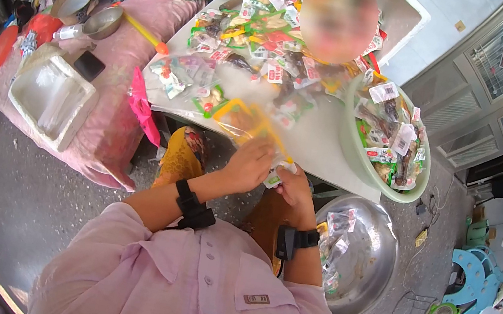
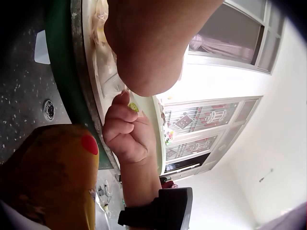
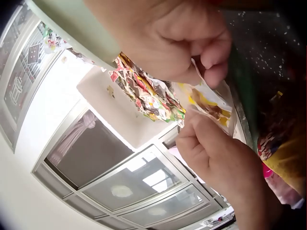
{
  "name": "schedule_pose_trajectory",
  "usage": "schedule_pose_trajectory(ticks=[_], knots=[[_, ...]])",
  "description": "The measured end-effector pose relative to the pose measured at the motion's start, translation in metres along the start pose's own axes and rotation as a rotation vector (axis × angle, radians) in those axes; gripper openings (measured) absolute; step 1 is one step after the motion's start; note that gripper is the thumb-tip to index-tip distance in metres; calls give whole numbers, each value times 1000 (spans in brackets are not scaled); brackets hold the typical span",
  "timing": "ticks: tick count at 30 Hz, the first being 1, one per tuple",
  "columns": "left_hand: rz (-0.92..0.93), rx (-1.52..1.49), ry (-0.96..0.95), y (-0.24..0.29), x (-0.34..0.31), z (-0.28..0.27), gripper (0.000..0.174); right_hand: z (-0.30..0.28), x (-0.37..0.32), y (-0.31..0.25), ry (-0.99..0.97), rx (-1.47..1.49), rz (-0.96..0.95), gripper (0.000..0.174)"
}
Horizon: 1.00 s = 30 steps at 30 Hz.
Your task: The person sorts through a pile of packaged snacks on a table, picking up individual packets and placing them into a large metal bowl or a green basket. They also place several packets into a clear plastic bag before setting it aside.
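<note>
A clear plastic food pouch with yellow edges [image 1: 231, 118] lies partly over the table's front edge, blurred by motion in the head view. At its near end, beside a white-and-green label [image 1: 273, 178], my left hand [image 1: 252, 162] pinches the plastic. Close on the right, my right hand [image 1: 296, 190] grips the same end with curled fingers. The right wrist view has the pouch [image 3: 211, 104] stretched between both hands, brown and yellow showing on it. Seen from the left wrist, my right hand [image 2: 127, 132] has its fingers folded in and thumb up against the plastic.
Many sealed food packets [image 1: 273, 70] cover the white table [image 1: 238, 81]. A foam box [image 1: 411, 17] stands behind them. On the right sits a pale green basin [image 1: 353, 134] full of packets; below it, a metal basin [image 1: 373, 266] holds several more. A pink-covered bed [image 1: 122, 67] is at left.
</note>
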<state>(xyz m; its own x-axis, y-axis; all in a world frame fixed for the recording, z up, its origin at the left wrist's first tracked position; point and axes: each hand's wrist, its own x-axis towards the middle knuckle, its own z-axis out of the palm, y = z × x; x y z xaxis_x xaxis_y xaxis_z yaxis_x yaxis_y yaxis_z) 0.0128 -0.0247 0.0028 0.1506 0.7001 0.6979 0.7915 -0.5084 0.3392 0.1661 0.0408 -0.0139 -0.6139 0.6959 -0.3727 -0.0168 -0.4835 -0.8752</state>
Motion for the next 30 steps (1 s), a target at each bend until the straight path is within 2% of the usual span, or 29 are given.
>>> schedule_pose_trajectory(ticks=[4, 7, 10, 13, 16, 19, 22, 25, 27, 28, 30], knots=[[-2, -16, 18, 4, 1, -2, 12, 15, 5, -2, 67, 477, -50, 17], [-4, -27, 43, 6, 6, -6, 12, 24, 19, 4, 93, 443, -79, 15], [4, -13, 41, 5, 6, -9, 11, 26, 37, 17, 330, -254, -378, 16], [-8, -4, 57, 2, 2, -7, 11, 34, 28, 12, 400, -1088, -600, 18], [-32, 6, 90, 0, 0, -9, 12, 44, 28, 10, 217, 214, -305, 22], [-34, 11, 147, -4, 3, -9, 12, 42, 23, 7, 158, 162, -327, 24], [-25, -35, 171, -1, 3, -10, 13, 52, 16, -13, -128, 535, -327, 27], [14, -55, 173, -3, 4, -8, 12, 57, 27, -13, 43, 554, -366, 25], [39, -20, 194, -3, 4, -8, 11, 53, 48, -2, 38, 500, -327, 23], [36, -48, 165, 0, 2, -8, 11, 51, 53, 5, 41, 476, -303, 22], [47, -94, 116, -1, 5, -14, 11, 52, 51, -2, -2, 461, -131, 20]])
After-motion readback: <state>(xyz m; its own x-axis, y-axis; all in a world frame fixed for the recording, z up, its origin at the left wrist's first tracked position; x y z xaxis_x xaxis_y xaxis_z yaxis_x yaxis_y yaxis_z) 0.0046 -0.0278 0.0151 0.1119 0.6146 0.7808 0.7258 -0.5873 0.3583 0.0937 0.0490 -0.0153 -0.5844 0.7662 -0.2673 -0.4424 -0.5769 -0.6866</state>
